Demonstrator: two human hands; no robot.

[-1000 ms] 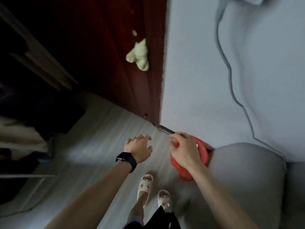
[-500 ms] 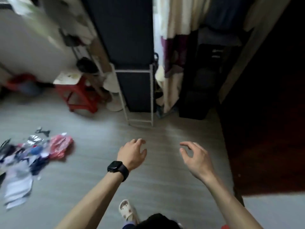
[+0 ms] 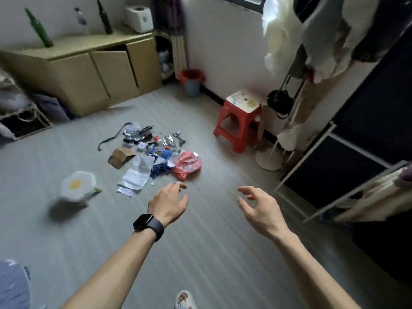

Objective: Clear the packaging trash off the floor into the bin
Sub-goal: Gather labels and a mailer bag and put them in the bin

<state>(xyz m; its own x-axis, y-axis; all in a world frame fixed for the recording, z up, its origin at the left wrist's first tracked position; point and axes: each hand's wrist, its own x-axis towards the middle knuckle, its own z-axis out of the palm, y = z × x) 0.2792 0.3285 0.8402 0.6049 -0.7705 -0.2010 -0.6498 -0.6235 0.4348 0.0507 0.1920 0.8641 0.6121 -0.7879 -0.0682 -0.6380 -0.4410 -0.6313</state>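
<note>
Both hands, left (image 3: 168, 202) and right (image 3: 259, 208), hang spread and empty above the floor (image 3: 211, 253). The packaging trash (image 3: 153, 157) lies just ahead of the left hand; the bin (image 3: 192, 82) stands well beyond. Best gathered from the near edge, loose scraps bundled into the pink plastic bag (image 3: 186, 164).

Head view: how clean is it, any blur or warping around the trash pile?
Head view: soft motion blur throughout, worst at the egg-shaped stool; trash pile readable, small pieces smeared; wide-angle bending tilts the bottles and cabinet; window light overexposes the hanging clothes; right side dark.
</note>
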